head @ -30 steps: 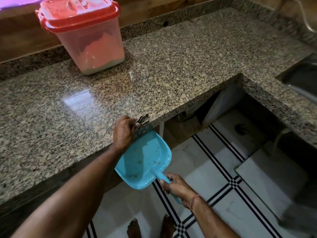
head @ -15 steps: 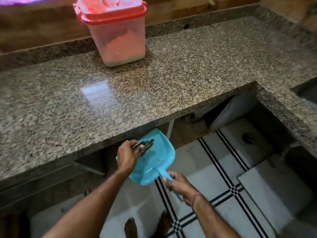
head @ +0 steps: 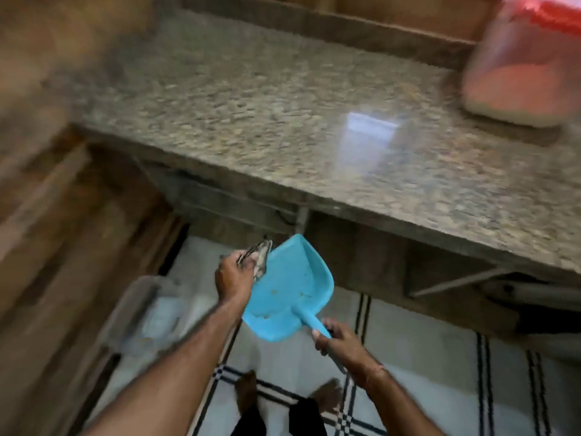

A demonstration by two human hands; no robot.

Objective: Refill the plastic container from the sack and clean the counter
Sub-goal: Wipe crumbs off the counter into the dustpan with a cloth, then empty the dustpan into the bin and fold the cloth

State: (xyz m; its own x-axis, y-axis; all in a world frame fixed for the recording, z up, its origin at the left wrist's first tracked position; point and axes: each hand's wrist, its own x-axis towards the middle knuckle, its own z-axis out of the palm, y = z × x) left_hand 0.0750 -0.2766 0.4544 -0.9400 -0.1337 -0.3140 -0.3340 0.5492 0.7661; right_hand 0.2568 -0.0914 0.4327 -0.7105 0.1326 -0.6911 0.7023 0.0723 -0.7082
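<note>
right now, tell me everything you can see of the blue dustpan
The dustpan looks like light blue plastic: a flat scoop with raised side walls and a straight handle. A few pale specks lie inside. It hangs in the air below the edge of the counter, above the tiled floor, mouth tilted up and away. The right hand grips the handle; the left hand, holding a blurred striped item, is at its left rim.

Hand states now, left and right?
Left hand: grips a small dark striped wad, cloth or brush unclear.
Right hand: grips the blue dustpan by its handle.
</note>
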